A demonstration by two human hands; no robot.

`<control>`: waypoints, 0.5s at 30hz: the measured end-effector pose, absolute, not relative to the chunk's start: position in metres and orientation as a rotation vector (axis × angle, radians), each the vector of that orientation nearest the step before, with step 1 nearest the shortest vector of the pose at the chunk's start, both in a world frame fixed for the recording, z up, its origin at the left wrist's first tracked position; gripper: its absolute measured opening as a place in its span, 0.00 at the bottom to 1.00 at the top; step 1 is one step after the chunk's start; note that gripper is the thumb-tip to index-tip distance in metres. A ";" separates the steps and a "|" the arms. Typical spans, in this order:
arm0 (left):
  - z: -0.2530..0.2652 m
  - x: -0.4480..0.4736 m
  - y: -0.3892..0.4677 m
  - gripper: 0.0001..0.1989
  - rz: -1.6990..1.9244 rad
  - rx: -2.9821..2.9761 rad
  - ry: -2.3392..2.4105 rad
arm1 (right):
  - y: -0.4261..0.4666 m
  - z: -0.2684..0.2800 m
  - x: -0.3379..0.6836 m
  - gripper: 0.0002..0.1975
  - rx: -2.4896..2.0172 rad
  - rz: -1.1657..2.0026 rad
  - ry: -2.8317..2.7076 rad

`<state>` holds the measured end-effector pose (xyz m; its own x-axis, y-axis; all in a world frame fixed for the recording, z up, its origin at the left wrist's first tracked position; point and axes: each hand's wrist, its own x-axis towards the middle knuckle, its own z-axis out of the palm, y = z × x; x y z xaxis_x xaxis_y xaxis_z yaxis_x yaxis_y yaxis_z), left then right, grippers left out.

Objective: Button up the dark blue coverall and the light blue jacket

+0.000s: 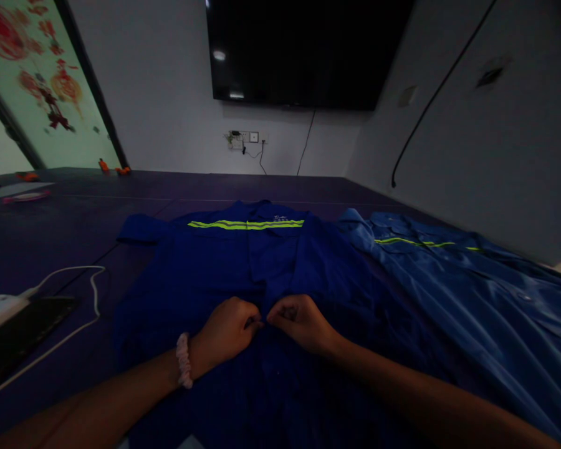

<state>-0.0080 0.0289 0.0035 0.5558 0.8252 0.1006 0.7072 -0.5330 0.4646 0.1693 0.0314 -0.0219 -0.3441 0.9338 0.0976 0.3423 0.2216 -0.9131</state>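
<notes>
A dark blue work shirt (243,262) with a yellow-green reflective stripe across the chest lies flat, front up, on a dark purple table (75,218). My left hand (227,333), with a pink scrunchie on the wrist, and my right hand (299,323) meet at the shirt's front opening near its middle. Both hands pinch the fabric edges there, fingertips almost touching. What is between the fingers is hidden in the dim light.
A lighter blue shirt (458,293) with the same stripe lies to the right, overlapping the dark one. A white charger and cable (51,293) and a black phone (23,333) lie at the left. A dark wall screen (303,50) hangs ahead.
</notes>
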 end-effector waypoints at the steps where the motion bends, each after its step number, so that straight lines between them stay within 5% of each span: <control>1: 0.004 -0.008 0.029 0.11 0.426 2.453 1.250 | 0.032 -0.022 0.170 0.07 -1.171 1.132 -1.808; 7: -0.004 -0.006 0.028 0.09 0.473 2.464 1.340 | 0.037 -0.024 0.171 0.06 -1.184 1.147 -1.849; 15: 0.006 -0.012 0.025 0.09 0.660 2.456 1.319 | 0.019 -0.007 0.178 0.11 -1.013 0.400 -2.207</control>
